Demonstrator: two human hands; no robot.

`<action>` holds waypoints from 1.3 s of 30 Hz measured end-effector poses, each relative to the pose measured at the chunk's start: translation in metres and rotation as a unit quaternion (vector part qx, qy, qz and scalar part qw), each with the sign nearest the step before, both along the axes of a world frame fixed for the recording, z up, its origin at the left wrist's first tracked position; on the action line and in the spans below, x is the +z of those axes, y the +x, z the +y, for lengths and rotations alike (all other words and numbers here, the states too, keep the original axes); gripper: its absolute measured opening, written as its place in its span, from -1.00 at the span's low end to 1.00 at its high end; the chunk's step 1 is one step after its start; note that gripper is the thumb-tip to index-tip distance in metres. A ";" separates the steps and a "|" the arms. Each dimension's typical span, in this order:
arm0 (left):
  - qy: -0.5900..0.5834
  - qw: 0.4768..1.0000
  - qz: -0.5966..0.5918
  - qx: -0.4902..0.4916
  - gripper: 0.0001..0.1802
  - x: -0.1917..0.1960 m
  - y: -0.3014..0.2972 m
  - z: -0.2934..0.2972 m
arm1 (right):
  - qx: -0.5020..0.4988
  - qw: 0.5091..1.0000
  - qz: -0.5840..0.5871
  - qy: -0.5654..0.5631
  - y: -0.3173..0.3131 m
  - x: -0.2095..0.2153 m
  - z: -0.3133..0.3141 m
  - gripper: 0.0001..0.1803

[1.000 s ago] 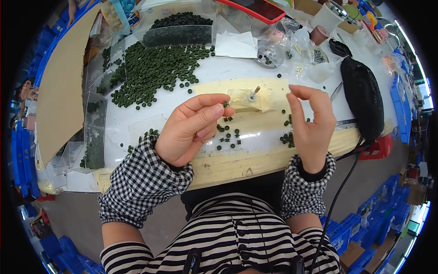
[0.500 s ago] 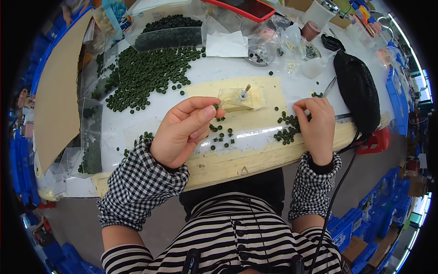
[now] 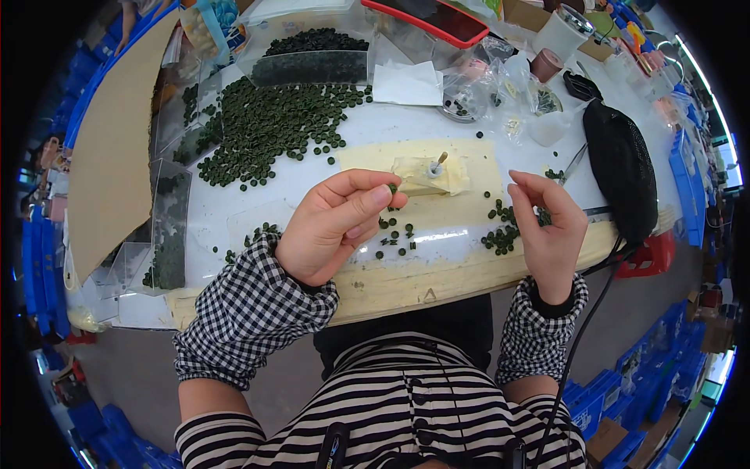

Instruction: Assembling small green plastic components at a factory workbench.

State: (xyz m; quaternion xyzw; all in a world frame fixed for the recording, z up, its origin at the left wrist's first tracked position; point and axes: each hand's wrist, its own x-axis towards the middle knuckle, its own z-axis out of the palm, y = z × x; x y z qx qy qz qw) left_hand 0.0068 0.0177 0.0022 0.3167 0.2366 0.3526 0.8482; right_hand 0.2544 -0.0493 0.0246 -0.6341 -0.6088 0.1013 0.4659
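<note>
Between the thumb and forefinger of my left hand [image 3: 332, 223] is a small round dark green piece [image 3: 393, 188], mostly covered by the fingertips. My right hand [image 3: 551, 230] hovers beside a small heap of similar green pieces [image 3: 498, 239], thumb and forefinger apart with nothing visible between them. Beyond and between both hands, a small block wrapped in pale tape [image 3: 422, 178] stands on the table, with a short peg [image 3: 442, 158] sticking up from a light collar. Several loose green pieces [image 3: 408, 228] lie just right of my left hand.
A large spread of green pieces [image 3: 269, 117] covers the table's far left, by clear plastic trays [image 3: 312, 69]. White paper [image 3: 408, 83], a red-edged phone [image 3: 430, 17] and plastic bags [image 3: 512, 98] lie at the back. Tweezers [image 3: 574, 162] and a black mesh bag [image 3: 621, 172] are at right.
My right hand has come up from beside the right heap, and its thumb and forefinger have parted. My left hand keeps its pinch on the green piece. The whole view has shifted slightly.
</note>
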 end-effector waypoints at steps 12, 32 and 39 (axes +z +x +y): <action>0.051 0.998 0.025 -0.015 -0.83 0.002 -0.001 -0.003 | 0.168 0.922 0.348 -0.026 -0.065 -0.003 0.008 -0.86; 0.117 0.989 0.078 0.039 -0.83 0.011 0.001 -0.009 | 0.197 0.887 0.413 -0.060 -0.076 -0.017 0.010 -0.85; 0.143 0.982 0.097 0.076 -0.83 0.008 0.003 -0.010 | 0.185 0.909 0.372 -0.028 -0.081 -0.019 0.011 -0.86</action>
